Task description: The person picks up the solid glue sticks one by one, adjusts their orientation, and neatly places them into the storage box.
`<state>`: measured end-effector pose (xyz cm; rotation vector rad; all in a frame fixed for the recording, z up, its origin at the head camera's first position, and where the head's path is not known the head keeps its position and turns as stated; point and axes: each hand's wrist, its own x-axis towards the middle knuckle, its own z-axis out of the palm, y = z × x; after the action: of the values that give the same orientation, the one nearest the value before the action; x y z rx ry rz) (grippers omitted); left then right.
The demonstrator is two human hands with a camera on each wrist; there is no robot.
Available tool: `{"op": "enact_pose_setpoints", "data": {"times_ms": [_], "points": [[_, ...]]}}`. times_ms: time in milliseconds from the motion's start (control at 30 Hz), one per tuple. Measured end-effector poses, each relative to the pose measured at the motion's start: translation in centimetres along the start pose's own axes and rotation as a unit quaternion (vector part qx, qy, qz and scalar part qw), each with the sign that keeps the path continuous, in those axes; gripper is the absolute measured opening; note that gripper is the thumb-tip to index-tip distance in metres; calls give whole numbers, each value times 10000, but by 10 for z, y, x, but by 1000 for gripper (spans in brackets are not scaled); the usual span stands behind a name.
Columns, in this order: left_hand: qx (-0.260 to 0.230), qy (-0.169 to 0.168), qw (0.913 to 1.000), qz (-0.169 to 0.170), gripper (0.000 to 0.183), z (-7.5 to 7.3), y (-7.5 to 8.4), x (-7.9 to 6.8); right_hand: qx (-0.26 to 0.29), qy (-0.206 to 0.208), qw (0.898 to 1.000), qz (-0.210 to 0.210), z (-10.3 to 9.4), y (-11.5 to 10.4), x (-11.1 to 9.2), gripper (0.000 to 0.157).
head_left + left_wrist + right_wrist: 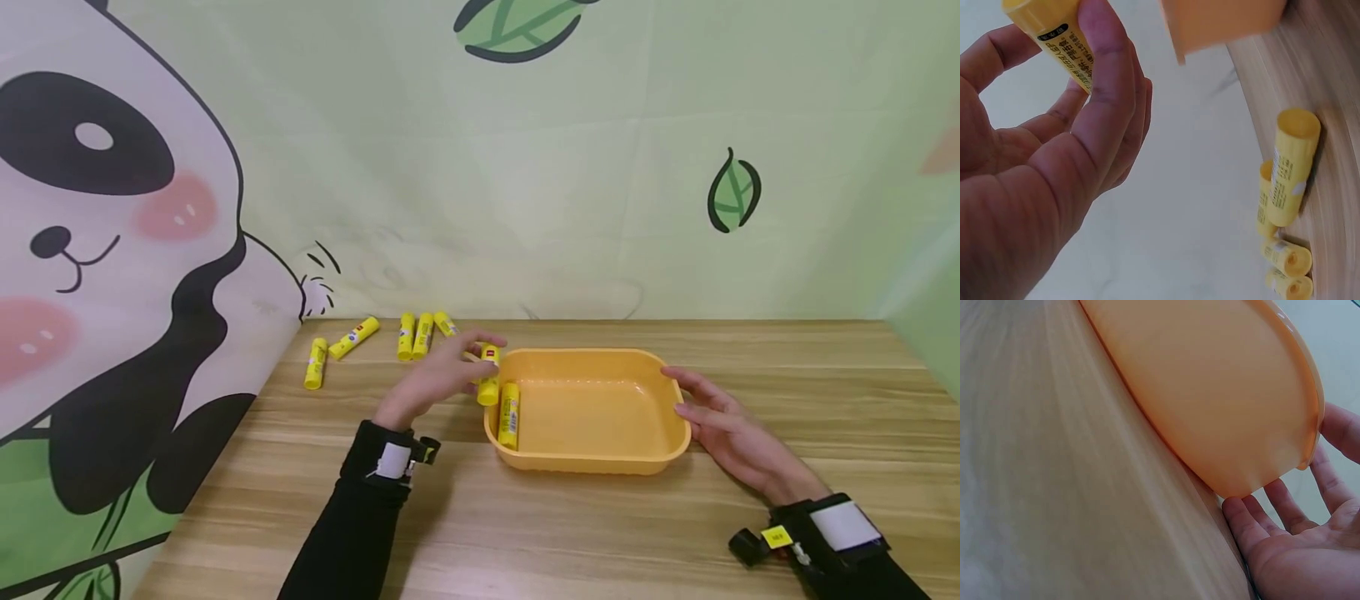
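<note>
My left hand [442, 367] pinches a yellow glue stick [489, 385] between thumb and fingers, upright at the left rim of an orange plastic basin [592, 462]. In the left wrist view, the held glue stick [1054, 31] is cut off by the top edge. Another glue stick [509, 417] leans inside the basin along its left wall. My right hand [738, 429] holds the basin's right end, with fingertips at the rim. From the right wrist view, other fingers [1244, 522] lie against the outer wall, low near the table.
Several more glue sticks lie on the wooden table [562, 533] left of the basin, among them a tilted glue stick [354, 338] and one at the far left [316, 364]. A printed cloth backdrop [525, 208] rises behind the table's back edge.
</note>
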<state>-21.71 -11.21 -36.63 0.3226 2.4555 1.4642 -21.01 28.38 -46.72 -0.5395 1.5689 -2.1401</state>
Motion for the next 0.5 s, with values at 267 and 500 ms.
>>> {"op": "enact_pose_setpoints", "data": {"times_ms": [267, 500], "points": [[42, -186, 9997, 168, 37, 9, 9, 1, 33, -1, 10000, -55, -3, -3, -2, 50], [-41, -268, 9994, 206, 36, 14, 8, 1, 83, 11, 10000, -45, -2, 0, -1, 50]]}}
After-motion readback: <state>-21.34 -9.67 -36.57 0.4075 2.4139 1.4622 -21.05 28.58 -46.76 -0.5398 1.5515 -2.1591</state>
